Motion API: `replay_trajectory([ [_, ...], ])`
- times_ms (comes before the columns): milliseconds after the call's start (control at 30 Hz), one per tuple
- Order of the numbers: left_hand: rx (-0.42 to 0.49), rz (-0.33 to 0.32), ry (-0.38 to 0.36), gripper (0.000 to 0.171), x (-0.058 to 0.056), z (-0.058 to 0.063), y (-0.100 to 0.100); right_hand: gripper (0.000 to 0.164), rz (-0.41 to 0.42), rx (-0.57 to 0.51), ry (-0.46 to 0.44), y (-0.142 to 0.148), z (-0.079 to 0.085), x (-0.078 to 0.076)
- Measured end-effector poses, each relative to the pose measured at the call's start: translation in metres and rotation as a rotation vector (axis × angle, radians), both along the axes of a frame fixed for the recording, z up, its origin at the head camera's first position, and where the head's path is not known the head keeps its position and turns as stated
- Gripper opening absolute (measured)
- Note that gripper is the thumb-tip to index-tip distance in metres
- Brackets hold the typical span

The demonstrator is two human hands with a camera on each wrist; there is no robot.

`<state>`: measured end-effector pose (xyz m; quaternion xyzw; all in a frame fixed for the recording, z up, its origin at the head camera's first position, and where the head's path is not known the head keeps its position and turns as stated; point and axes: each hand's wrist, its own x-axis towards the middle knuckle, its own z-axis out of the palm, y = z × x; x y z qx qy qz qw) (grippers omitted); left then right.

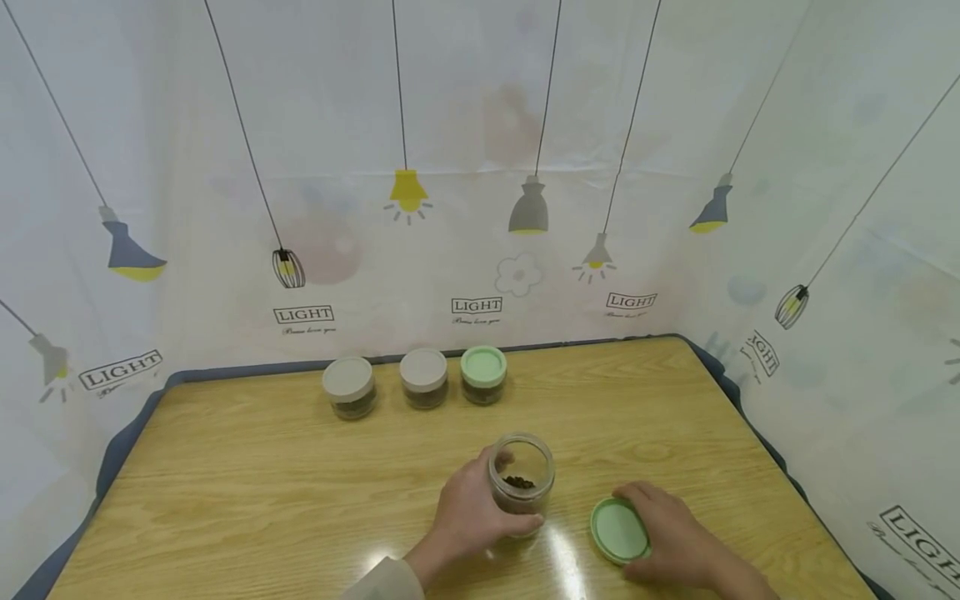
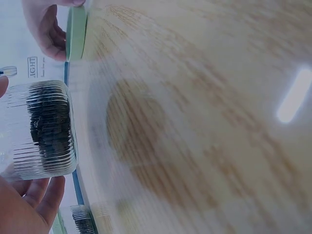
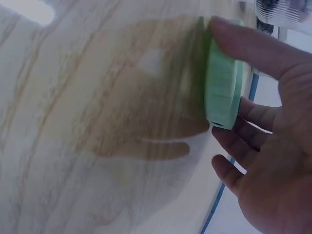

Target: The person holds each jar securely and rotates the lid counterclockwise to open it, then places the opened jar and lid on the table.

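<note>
Jar [image 1: 523, 479] in left hand [image 1: 471, 508], perhaps lifted, right hand [image 1: 672, 535] pinching lid [image 1: 619, 531]

Lamp-printed sheeting [image 1: 465, 125] encloses the wood-grain tabletop [image 1: 247, 483] on three visible sides, indicating a screened-off workspace, with wider premises undeterminable.

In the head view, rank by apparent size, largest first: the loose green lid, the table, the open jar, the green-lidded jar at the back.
1. Table
2. Open jar
3. Loose green lid and green-lidded jar: too close to rank, since the lid is nearer the camera.
</note>
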<state>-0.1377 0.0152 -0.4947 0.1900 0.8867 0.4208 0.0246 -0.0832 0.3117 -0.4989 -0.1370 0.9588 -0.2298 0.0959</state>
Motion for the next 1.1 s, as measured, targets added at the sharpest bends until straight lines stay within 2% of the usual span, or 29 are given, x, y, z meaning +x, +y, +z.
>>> replay_trajectory([
  [133,0.002,-0.005,-0.002,0.087,0.0,0.0,0.0,0.092,-0.03,0.03,0.031,-0.001,-0.004,0.001],
  [400,0.001,-0.002,0.002,0.088,0.0,0.002,0.0,0.098,-0.019,0.024,-0.028,0.0,-0.001,0.001],
  [533,0.004,-0.006,0.003,0.087,0.0,0.001,0.001,0.109,-0.022,0.019,-0.051,0.002,0.002,0.001],
  [633,0.003,-0.004,0.005,0.086,0.0,0.0,0.002,0.115,-0.025,0.014,-0.048,0.004,0.006,0.001],
  [800,0.002,-0.009,0.019,0.088,-0.001,0.001,0.007,0.11,-0.041,0.019,-0.006,0.008,0.017,0.0],
  [933,0.01,-0.032,0.028,0.089,-0.004,0.002,0.016,0.109,-0.054,0.027,0.025,0.01,0.026,-0.001],
  [1100,0.033,-0.039,0.004,0.091,-0.008,0.003,0.03,0.107,-0.048,0.026,0.044,0.011,0.035,-0.002],
])
